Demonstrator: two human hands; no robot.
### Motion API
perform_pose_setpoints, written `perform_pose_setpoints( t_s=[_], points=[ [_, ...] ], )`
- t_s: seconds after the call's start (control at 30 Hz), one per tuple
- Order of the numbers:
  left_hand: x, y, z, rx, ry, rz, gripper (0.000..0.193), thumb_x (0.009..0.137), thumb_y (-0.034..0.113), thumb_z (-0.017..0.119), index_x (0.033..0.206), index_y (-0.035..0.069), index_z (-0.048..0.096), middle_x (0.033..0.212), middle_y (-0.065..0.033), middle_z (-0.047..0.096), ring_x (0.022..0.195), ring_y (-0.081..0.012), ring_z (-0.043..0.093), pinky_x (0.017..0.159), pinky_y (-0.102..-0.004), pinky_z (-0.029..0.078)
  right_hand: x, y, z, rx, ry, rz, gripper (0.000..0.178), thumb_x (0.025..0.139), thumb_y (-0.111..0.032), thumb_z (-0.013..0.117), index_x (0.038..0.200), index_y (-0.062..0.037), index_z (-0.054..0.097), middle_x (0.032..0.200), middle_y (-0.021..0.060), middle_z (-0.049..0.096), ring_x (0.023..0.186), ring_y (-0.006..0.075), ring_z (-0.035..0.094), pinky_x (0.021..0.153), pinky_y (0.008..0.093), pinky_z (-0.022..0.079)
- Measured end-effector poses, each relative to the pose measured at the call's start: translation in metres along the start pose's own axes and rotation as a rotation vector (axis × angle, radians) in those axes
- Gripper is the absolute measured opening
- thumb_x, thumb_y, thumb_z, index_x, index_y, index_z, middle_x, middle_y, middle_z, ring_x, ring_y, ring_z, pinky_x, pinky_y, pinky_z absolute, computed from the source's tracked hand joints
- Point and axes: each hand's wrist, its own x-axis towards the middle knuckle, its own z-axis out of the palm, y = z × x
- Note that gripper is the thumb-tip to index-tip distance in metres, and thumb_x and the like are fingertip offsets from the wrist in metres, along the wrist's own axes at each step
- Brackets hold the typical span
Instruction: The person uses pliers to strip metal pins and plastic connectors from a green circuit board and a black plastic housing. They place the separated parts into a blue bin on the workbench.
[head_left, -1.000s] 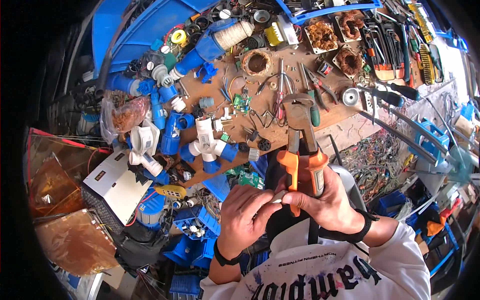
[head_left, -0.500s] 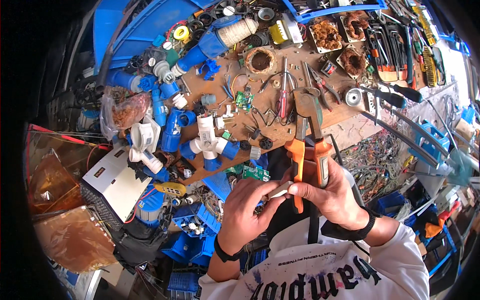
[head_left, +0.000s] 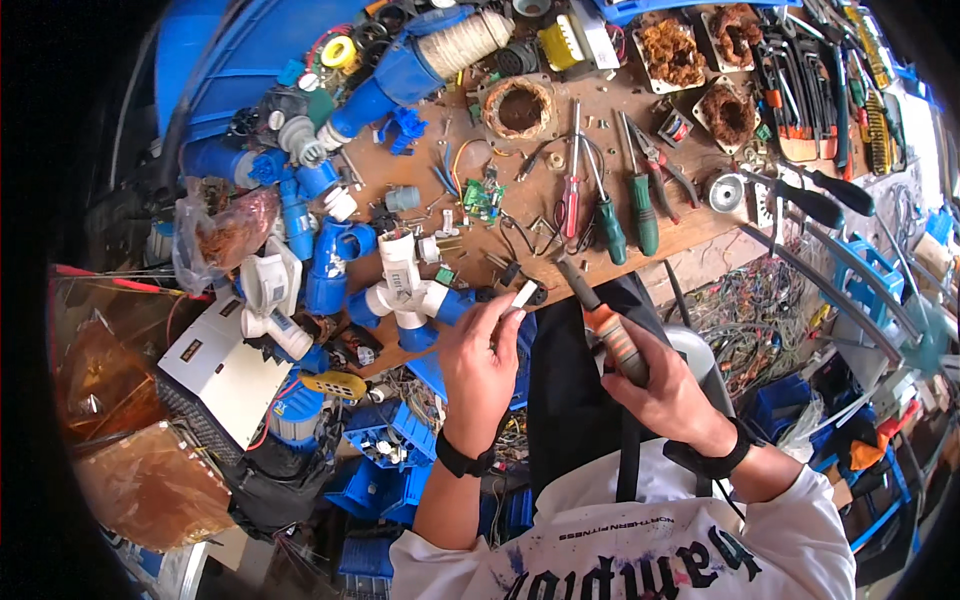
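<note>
White piece (head_left: 525,292): left hand (head_left: 477,365) is pinching it, right hand (head_left: 668,390) gripping orange-handled tool (head_left: 606,326).
Shallow fingertip contact may be risking slippage.

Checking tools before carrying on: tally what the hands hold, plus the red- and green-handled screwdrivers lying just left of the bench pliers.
White piece in left hand: 1
Orange-handled tool in right hand: 1
Green-handled screwdrivers: 2
Red-handled screwdriver: 1
Total: 5

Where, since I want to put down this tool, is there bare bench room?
A narrow strip of bench is bare between pliers and front edge; a smaller patch in front of the yellow coil. The left is crowded with blue fittings.
</note>
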Motion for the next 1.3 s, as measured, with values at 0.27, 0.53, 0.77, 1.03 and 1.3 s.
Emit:
perform_pose_setpoints(
  t_s=[0.27,0.53,0.77,1.03,1.3],
  points=[
    [0.012,-0.019,0.021,0.066,0.006,0.058,0.012,0.093,0.005,0.061,0.103,0.000,0.065,0.079,-0.0124,0.066,0.068,-0.0198,0.063,0.063,-0.0308,0.050,0.009,0.033,0.021,-0.190,0.029,-0.091,0.066,0.080,-0.001,0.060,0.142,0.0006,0.038,0.109,0.0229,0.057,0.097,0.0407,0.059,0.084,0.0416,0.048],
    [0.009,-0.025,0.013,-0.067,0.002,-0.060,0.014,0.096,0.008,0.059,0.105,-0.001,0.065,0.076,-0.0051,0.063,0.068,-0.0098,0.057,0.061,-0.0251,0.045,0.004,0.032,0.023,-0.065,0.156,-0.098,0.066,0.081,0.000,0.058,0.143,0.0012,0.035,0.108,0.0249,0.054,0.094,0.0437,0.056,0.084,0.0437,0.047],
    [-0.001,-0.013,0.002,-0.260,-0.079,-0.186,0.015,0.096,0.008,0.059,0.105,-0.002,0.065,0.075,-0.0005,0.060,0.068,-0.0064,0.053,0.062,-0.0221,0.043,0.005,0.029,0.030,-0.133,0.071,-0.112,0.067,0.079,0.003,0.058,0.143,-0.0006,0.038,0.105,0.0208,0.056,0.089,0.0364,0.059,0.081,0.0402,0.048],
    [-0.010,-0.012,-0.010,-0.378,-0.022,-0.268,0.022,0.099,0.014,0.056,0.110,-0.003,0.063,0.079,-0.0006,0.059,0.073,-0.0060,0.051,0.066,-0.0207,0.042,-0.005,0.023,0.034,-0.139,0.038,-0.158,0.066,0.078,0.003,0.057,0.142,0.0005,0.039,0.098,0.0195,0.056,0.086,0.0358,0.060,0.079,0.0397,0.049],
    [-0.016,-0.009,-0.019,-0.515,-0.039,-0.269,0.024,0.100,0.016,0.055,0.112,-0.004,0.061,0.081,-0.0001,0.059,0.073,-0.0052,0.049,0.063,-0.0184,0.039,-0.016,0.025,0.046,-0.103,0.087,-0.225,0.069,0.077,0.003,0.059,0.143,-0.0027,0.041,0.095,0.0195,0.055,0.083,0.0357,0.059,0.076,0.0391,0.049]
  ],
)
